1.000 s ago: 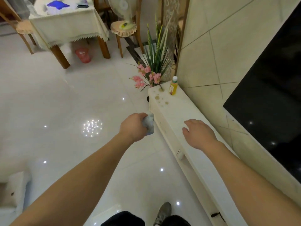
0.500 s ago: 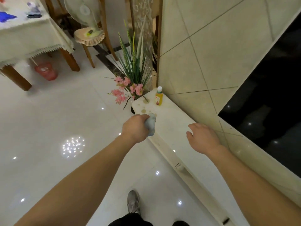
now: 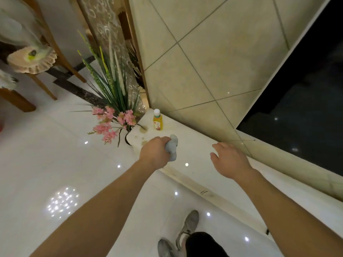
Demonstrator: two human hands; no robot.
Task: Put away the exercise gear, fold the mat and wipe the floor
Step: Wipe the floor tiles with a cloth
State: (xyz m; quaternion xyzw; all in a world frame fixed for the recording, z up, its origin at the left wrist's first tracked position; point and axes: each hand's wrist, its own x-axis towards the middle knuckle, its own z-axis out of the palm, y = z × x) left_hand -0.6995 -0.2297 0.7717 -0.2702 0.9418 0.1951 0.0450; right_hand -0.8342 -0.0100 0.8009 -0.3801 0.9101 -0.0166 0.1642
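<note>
We grip the grey cloth balled in our left hand above the white ledge, just short of the yellow bottle, likely to set it down, while our right hand hovers alongside, fingers loosely spread, empty.

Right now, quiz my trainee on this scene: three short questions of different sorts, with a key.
1. True or false: the left hand grips a grey cloth.
2. The bottle stands: A) on the floor; B) on the white ledge by the wall; C) on a chair.
3. Fill in: the right hand is open and holds ____.
Key: 1 true; 2 B; 3 nothing.
</note>
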